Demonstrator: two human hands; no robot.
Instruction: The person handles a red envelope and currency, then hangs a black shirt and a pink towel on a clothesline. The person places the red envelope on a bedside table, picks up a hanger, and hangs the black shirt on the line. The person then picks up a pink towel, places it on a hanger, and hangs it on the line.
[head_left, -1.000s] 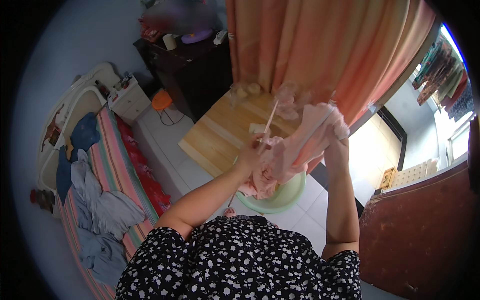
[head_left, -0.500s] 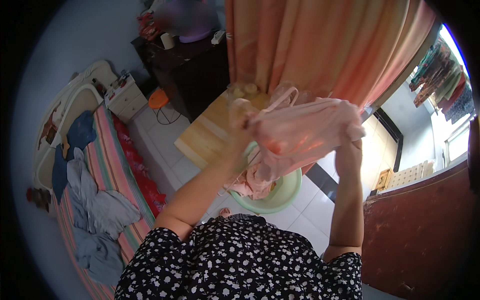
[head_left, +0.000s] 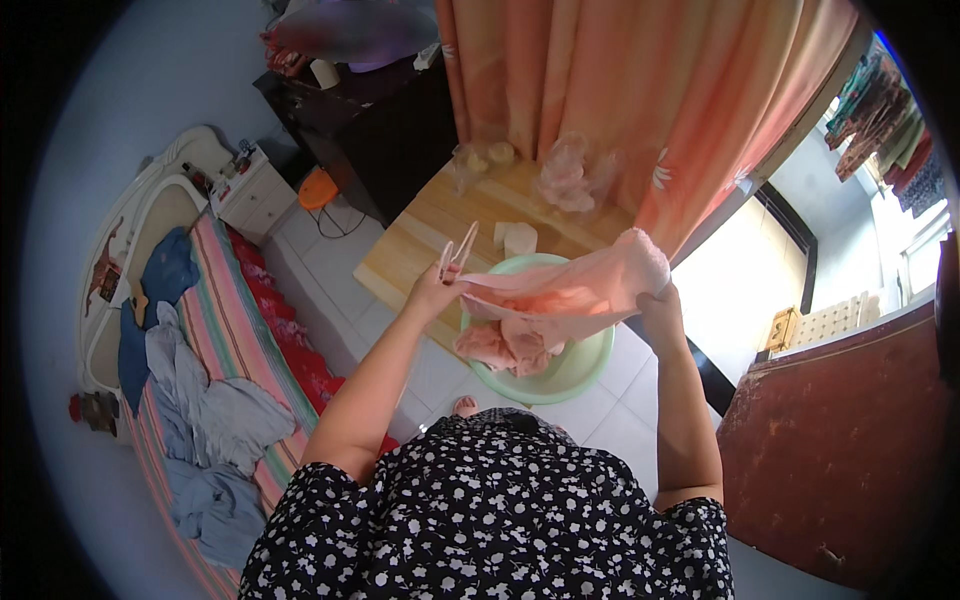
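Note:
A pale pink garment (head_left: 575,290) with a thick hem is stretched between my hands above a light green basin (head_left: 545,390). My left hand (head_left: 436,292) grips its left end, where thin pale loops like straps (head_left: 458,252) stick up past the fingers. The right hand (head_left: 661,312) is closed on the opposite end, near the hem. Below, bunched pink cloth (head_left: 510,345) hangs over the basin's left side; I cannot tell whether it belongs to the same garment.
Behind the basin stands a wooden table (head_left: 425,235) with a white block (head_left: 515,238) and clear plastic bags (head_left: 575,180). An orange curtain (head_left: 600,80) hangs behind it. At left is a bed (head_left: 260,390) with clothes; at right, a dark red panel (head_left: 830,450).
Both hands have come down and the garment is lower, closer to the basin. The left hand has shifted leftward, the right slightly left. The strap loops now stand upright above the left hand.

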